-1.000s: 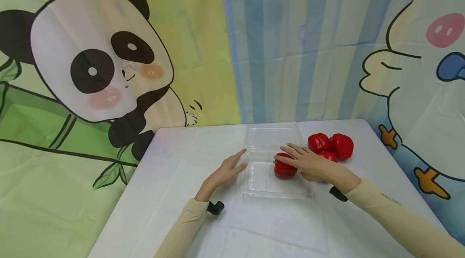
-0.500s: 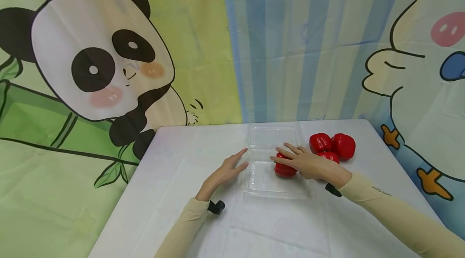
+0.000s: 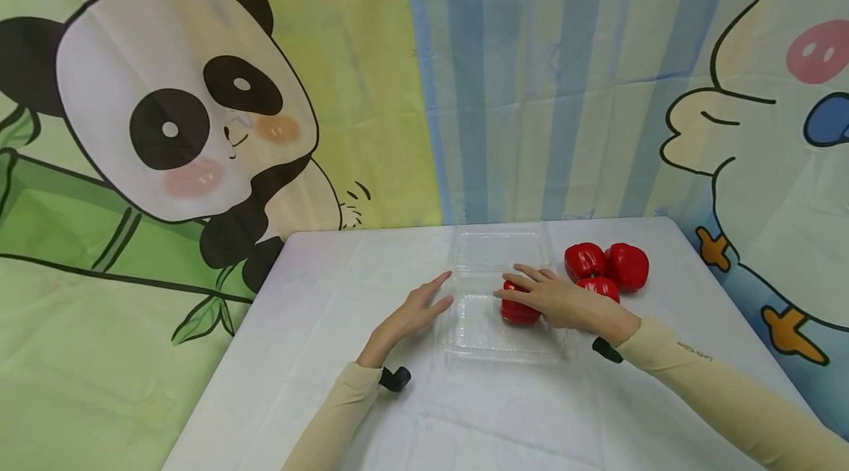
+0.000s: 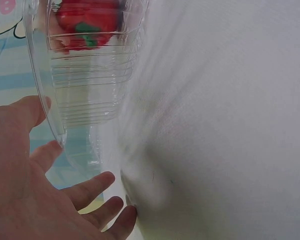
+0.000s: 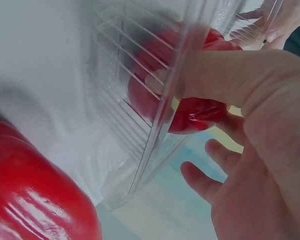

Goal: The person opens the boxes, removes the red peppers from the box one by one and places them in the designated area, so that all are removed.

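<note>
A clear plastic clamshell container (image 3: 474, 335) lies unfolded on the white table, its lid (image 3: 494, 250) toward the back. Within its near half is a red bell pepper (image 3: 519, 315); the left wrist view shows the pepper's green stem (image 4: 87, 32). My right hand (image 3: 567, 303) holds this bell pepper (image 5: 195, 120) from above, thumb inside the container wall and fingers across the far side. Left of the container, my left hand (image 3: 413, 312) has its fingers spread. Its thumb and index fingertip are at the container's rim (image 4: 42, 100); whether they press it I cannot tell.
Just right of the container, 3 more red bell peppers (image 3: 626, 267) sit bunched together. One pepper (image 5: 40, 195) looms close in the right wrist view. Behind the table hangs a printed curtain (image 3: 504, 88) with cartoon animals.
My right hand has shifted slightly left, its fingers now covering more of the bell pepper and its stem. The left hand and the container look unmoved.
</note>
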Tool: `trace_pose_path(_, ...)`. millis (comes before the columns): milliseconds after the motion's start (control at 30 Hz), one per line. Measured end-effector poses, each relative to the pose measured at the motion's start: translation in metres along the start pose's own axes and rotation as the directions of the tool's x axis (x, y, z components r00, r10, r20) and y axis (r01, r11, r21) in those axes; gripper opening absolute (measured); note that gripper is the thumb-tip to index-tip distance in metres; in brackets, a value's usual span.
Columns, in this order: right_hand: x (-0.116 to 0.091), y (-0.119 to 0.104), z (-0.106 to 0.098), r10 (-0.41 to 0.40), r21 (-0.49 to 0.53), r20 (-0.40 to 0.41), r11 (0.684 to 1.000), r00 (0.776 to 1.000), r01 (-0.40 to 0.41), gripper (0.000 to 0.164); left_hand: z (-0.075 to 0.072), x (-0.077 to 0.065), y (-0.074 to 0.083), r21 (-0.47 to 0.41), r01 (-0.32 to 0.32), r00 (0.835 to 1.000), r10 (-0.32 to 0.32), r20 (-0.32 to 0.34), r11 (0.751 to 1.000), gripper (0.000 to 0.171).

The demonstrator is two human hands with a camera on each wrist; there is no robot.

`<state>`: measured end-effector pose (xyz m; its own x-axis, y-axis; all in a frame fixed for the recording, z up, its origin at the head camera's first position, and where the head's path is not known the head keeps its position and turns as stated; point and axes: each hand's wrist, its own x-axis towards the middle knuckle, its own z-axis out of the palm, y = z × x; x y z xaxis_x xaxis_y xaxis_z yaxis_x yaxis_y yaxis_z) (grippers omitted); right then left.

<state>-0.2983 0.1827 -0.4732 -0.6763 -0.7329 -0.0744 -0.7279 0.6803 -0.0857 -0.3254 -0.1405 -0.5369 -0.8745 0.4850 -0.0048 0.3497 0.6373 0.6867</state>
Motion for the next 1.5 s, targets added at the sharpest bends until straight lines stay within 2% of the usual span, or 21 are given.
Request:
trace_pose_path(233, -0.002, -0.003, 0.0, 0.03, 0.036, 0.017, 0.999, 0.999, -0.03, 0.1, 0.0, 0.0, 0.002, 0.009, 0.001, 1.0, -0.001, -0.001, 1.0, 0.064)
trace_pose_path(833, -0.005, 0.0, 0.002, 0.027, 0.058, 0.006, 0.998, 1.0, -0.028, 0.1, -0.001, 0.0, 0.003, -0.003, -0.018, 1.0, 0.018, 0.001, 1.0, 0.064)
trace_pose_path(1133, -0.005, -0.005, -0.008, 0.004, 0.061, -0.014, 0.998, 1.0, -0.003, 0.098, -0.001, -0.001, 0.003, 0.0, -0.001, 1.0, 0.001, 0.007, 1.0, 0.064)
trace_pose_path(1500, -0.011, -0.003, -0.018, 0.024, 0.045, -0.014, 0.999, 1.0, -0.023, 0.097, -0.002, -0.001, 0.003, 0.026, -0.005, 1.0, 0.005, 0.007, 1.0, 0.064)
